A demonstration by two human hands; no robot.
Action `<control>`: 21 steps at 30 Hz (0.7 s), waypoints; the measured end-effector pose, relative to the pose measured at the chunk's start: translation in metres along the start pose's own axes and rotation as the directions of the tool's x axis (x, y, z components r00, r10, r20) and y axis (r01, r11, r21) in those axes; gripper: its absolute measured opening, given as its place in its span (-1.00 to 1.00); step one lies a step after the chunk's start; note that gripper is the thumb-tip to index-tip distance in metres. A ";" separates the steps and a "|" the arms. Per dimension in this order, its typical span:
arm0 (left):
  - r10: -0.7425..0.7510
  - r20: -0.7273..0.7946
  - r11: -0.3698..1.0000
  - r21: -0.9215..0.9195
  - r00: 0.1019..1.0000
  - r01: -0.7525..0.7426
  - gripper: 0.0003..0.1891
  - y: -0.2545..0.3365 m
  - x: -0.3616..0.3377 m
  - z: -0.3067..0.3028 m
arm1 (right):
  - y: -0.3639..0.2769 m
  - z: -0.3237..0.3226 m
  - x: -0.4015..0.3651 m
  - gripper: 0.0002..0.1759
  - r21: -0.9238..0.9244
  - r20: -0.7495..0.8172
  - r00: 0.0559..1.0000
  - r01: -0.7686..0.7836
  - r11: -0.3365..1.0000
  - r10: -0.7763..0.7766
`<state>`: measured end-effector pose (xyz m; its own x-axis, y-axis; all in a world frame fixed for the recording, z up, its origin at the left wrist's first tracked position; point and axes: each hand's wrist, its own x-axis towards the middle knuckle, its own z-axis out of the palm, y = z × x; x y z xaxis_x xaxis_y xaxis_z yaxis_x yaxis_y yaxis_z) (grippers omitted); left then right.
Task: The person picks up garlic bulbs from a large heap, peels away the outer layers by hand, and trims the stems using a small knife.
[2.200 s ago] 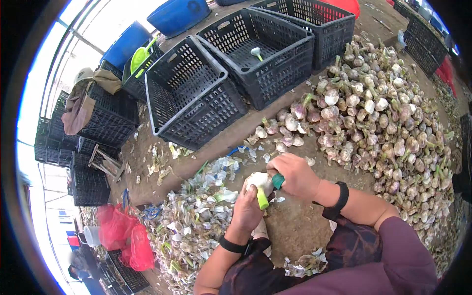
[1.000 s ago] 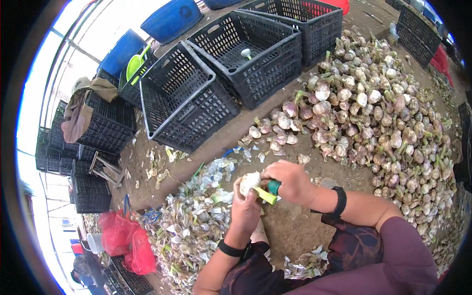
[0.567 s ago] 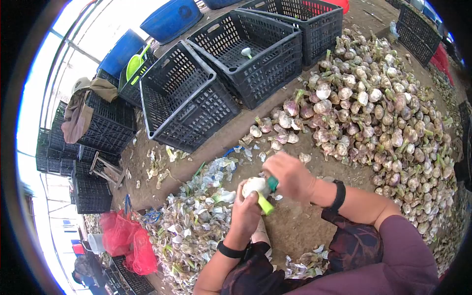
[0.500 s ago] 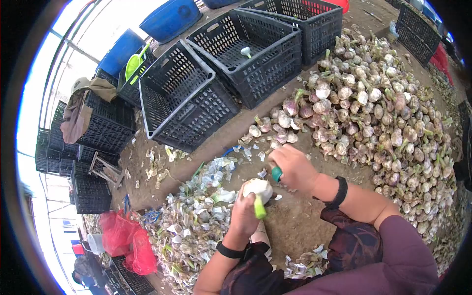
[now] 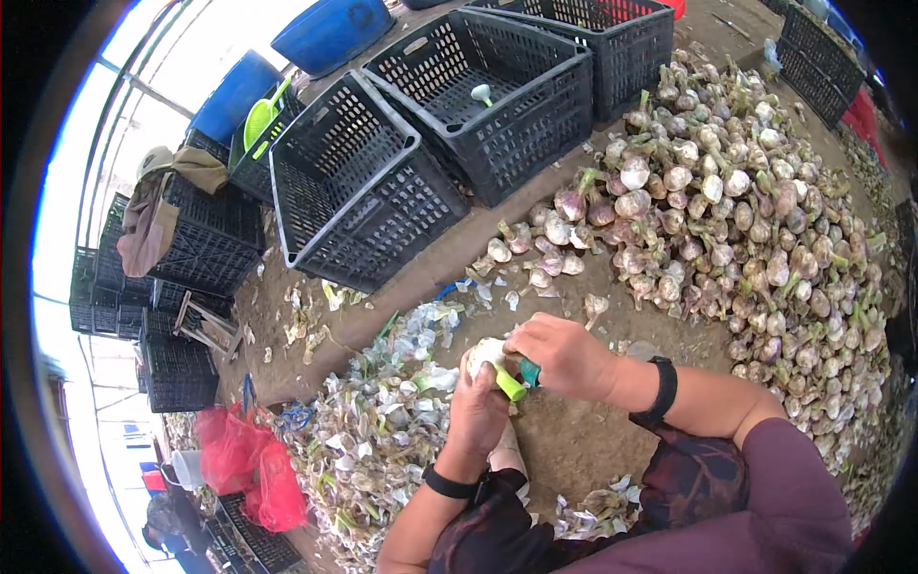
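Observation:
My left hand (image 5: pixel 475 413) is closed around a peeled white garlic bulb (image 5: pixel 489 352), its short green stem pointing down to the right. My right hand (image 5: pixel 572 356) grips a small tool by its green handle (image 5: pixel 530 372), close against the bulb and stem; any blade is hidden. Below and to the left of my left hand spreads a heap of garlic skins (image 5: pixel 373 450). A large pile of unpeeled garlic bulbs (image 5: pixel 736 220) lies to the right, and one loose bulb (image 5: pixel 595 306) rests on the ground beyond my right hand.
Black plastic crates (image 5: pixel 382 220) stand in a row ahead, and a middle crate (image 5: pixel 535 143) holds one white bulb (image 5: pixel 481 93). Blue tubs (image 5: pixel 330 38) are behind them. Red net bags (image 5: pixel 258 469) lie at the lower left, near stacked crates (image 5: pixel 206 239) with a cloth.
My right hand has come down and left with the green-handled tool, up to the garlic bulb. The bulb has tilted slightly in my left hand. A loose bulb shows where my right hand was.

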<state>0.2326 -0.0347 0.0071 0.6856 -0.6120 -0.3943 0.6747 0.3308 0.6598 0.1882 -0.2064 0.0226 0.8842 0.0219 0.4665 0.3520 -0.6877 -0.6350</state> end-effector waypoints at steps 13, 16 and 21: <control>-0.226 0.019 0.944 0.252 0.974 0.214 -0.32 0.009 0.002 0.001 | 0.046 -0.004 -0.007 -0.80 -0.294 -0.081 0.978 -0.207 0.933 0.192; -0.174 -0.013 0.963 0.208 0.985 0.173 -0.33 0.006 0.003 -0.004 | 0.042 -0.005 -0.010 -0.75 -0.174 -0.027 0.950 -0.310 0.935 0.310; -0.059 -0.032 0.988 0.141 0.998 0.063 -0.45 0.001 0.006 0.002 | 0.012 -0.021 0.003 -0.64 0.480 0.302 0.875 -0.483 0.733 0.378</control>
<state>0.2370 -0.0398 0.0065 0.6529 -0.6070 -0.4531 0.6714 0.1868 0.7172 0.1889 -0.2302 0.0293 0.9996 -0.0217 -0.0182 -0.0216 -0.1661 -0.9859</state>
